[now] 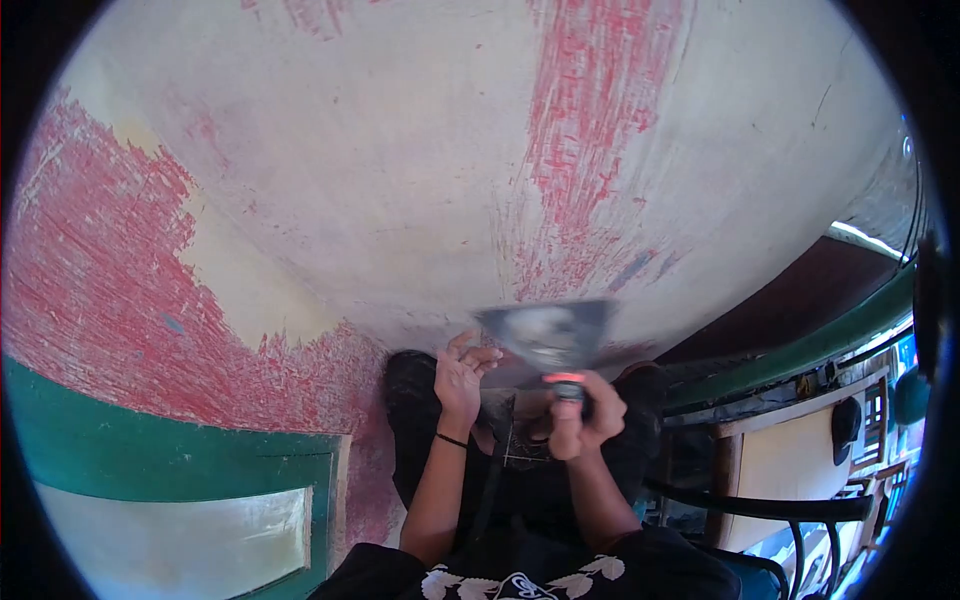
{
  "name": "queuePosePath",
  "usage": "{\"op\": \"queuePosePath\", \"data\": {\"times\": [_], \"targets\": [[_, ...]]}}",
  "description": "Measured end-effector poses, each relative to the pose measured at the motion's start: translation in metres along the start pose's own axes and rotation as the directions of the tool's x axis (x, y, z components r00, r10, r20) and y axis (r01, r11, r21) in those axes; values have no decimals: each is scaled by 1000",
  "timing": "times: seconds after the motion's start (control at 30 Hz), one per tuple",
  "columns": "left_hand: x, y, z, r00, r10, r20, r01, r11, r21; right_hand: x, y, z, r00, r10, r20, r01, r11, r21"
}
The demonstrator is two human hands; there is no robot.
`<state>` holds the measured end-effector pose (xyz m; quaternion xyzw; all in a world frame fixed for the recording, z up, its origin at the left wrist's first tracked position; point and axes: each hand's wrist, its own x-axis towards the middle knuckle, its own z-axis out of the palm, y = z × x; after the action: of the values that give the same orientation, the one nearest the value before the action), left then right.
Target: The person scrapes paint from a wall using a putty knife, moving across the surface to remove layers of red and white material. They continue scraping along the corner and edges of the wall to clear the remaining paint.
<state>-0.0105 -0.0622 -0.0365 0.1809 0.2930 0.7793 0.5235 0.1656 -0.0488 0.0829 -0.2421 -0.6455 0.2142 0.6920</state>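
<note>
Red-streaked pale wall spans nine to one o'clock, green frame at eight. Right hand clasps a scraper by its handle toward five; left hand, near six, has fingers loosely spread.

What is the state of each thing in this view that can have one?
Wall: patchy, part red, part pale
Scraper: held by its handle, blade blurred
Right hand: closed around the scraper's handle
Left hand: open, empty, fingers partly curled
Wristband: worn on the left wrist
</note>
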Motion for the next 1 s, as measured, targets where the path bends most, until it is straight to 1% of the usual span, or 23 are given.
{"op": "queuePosePath", "data": {"times": [0.03,0.07,0.13,0.2,0.23,0.3,0.37,0.4,0.43,0.47,0.53,0.6,0.67,0.7,0.77,0.8,0.87,0.93,0.97,1.0], "targets": [[-2,-5,-11,999,-37,38,36,999,24,-7,8,-1,994,75,-85,-71,996,46],[-4,-15,-19,999,-50,4,49,997,61,-7,20,-3,987,115,-109,-105,990,96],[-14,-35,-26,994,-84,-72,94,986,136,-19,54,-2,933,338,-120,-337,941,29],[-32,-49,-28,985,-136,-109,156,967,201,-32,62,-9,928,351,-122,-364,925,-110],[-28,-52,-26,982,-146,-120,171,958,232,-30,67,-9,931,346,-120,-362,916,-171],[-25,-53,-27,989,-140,-41,146,953,265,-34,66,-16,958,256,-127,-278,936,-214],[-44,-54,-33,990,-144,-15,142,949,281,-45,57,-24,975,186,-119,-211,944,-254],[-38,-55,-32,993,-116,3,111,953,282,-43,54,-25,978,177,-106,-200,942,-271],[-33,-52,-31,997,-80,18,72,955,286,-42,49,-27,982,168,-91,-187,942,-278],[-29,-48,-30,997,-76,14,68,946,317,-42,44,-26,985,157,-74,-171,945,-279],[-27,-33,-19,998,-58,-4,56,926,375,-44,43,-26,982,173,-73,-186,952,-244],[-28,-17,-12,1000,-10,-12,14,910,414,-45,43,-23,986,135,-95,-153,966,-209],[-32,-3,-13,1000,29,7,-29,883,468,-42,49,-12,960,252,-119,-269,949,-163],[-36,1,-15,999,37,-12,-27,882,470,-43,51,-10,941,311,-134,-329,933,-145],[-42,10,-19,997,57,-42,-30,879,476,-41,59,-10,995,86,-54,-99,938,-332],[-43,15,-21,995,82,-53,-50,892,448,-39,63,-9,1000,-24,0,22,913,-407],[-54,23,-26,989,121,-89,-76,914,399,-47,66,-7,999,-41,13,43,909,-415],[-64,31,-19,982,151,-110,-95,911,402,-44,75,2,996,-86,13,84,910,-406],[-65,37,-16,978,170,-119,-108,906,409,-46,75,6,998,-55,-40,42,960,-277],[-70,44,-10,975,187,-119,-122,902,415,-51,75,7,999,13,-30,-21,957,-290]]}}
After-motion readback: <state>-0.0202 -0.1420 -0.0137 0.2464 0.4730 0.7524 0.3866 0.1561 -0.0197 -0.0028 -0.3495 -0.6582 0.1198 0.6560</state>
